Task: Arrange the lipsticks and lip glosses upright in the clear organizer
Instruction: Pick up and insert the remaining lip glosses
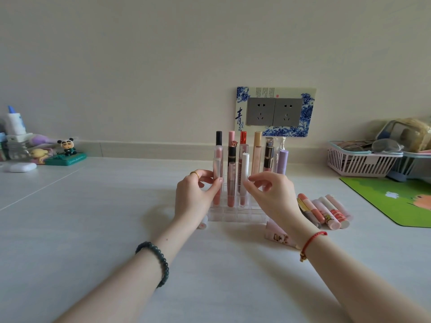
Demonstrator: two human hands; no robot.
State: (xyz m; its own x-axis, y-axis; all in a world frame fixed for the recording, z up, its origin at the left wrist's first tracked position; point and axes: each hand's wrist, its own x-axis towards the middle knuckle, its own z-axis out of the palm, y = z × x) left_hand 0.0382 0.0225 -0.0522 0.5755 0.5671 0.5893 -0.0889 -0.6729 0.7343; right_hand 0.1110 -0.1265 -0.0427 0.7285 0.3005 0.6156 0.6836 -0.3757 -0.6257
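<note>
Two bare forearms reach in from below across a pale table [93, 229] towards the clear organizer [235, 213] at the middle. The left hand [193, 197] pinches a silver-capped pink gloss [217, 169] between thumb and fingertips, holding it upright in a slot at the organizer's front left corner. The right hand [270, 194] hovers at the front right with its fingers loosely curled by a white-capped tube [245, 166]; whether it grips that tube cannot be told.

More tubes stand in the organizer's back rows. A row of loose lipsticks [326, 213] lies on the table to the right of the organizer, a pink tube [277, 236] lies just before its right corner, and another small tube [203, 223] lies at its left end.

The step in hand looks like seating the gloss. Next, probably, comes letting go and reaching right for a loose lipstick.
</note>
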